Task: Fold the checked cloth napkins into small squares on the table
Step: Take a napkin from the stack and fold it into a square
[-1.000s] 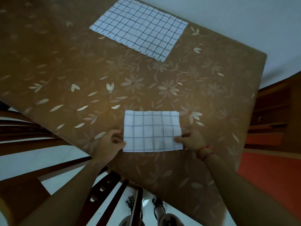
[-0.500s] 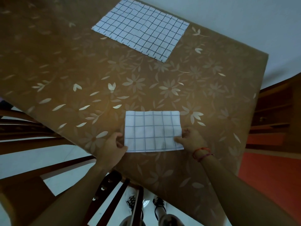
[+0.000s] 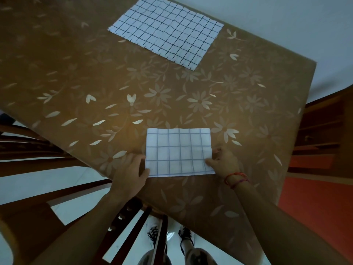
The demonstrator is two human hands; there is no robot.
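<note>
**Squaring fold about to begin**

The white cloth napkin with pale blue checks (image 3: 179,152), already folded to a wide rectangle, lies flat on the brown flower-patterned worktop (image 3: 76,73) at 6 o'clock, close to the near edge. The left hand (image 3: 129,173) sits at its 8 o'clock corner. Its fingers (image 3: 136,158) are curled against the left edge with the thumb at the corner, apparently pinching the cloth. The right hand (image 3: 224,162) takes the 4 o'clock corner, thumb on top and fingers curled at the right edge, clamped on the cloth. A second white cloth napkin with dark checks (image 3: 166,33) lies spread out and unfolded at 12 o'clock, well apart from both hands.

Judging by the shape, the step in hand is the fold that turns this rectangle into a small square. The next move calls for lifting one short edge and carrying it across to the other. Edges and corners should be matched, then the crease pressed flat. The far napkin is yet to be folded.
</note>
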